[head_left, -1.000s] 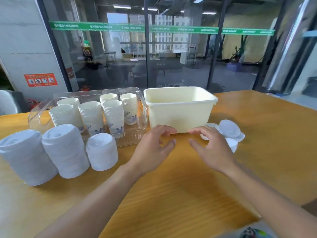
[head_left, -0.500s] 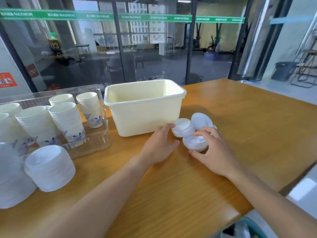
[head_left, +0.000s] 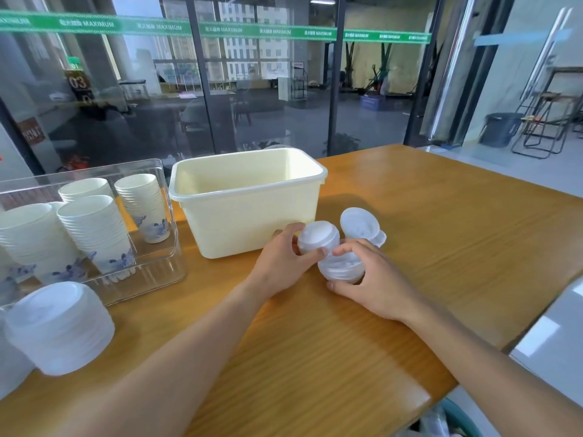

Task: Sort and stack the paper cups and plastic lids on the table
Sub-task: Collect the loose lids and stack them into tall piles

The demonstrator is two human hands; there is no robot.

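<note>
One lid stack [head_left: 318,237] is gripped by the left hand [head_left: 284,263] — another [head_left: 341,267] by the right hand [head_left: 375,283]; a loose lid [head_left: 359,223] lies just beyond.

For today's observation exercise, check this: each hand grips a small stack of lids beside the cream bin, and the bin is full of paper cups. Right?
Not quite. The head view shows the cream bin empty; the paper cups stand in the clear tray. The left hand and right hand do each grip lids.
</note>
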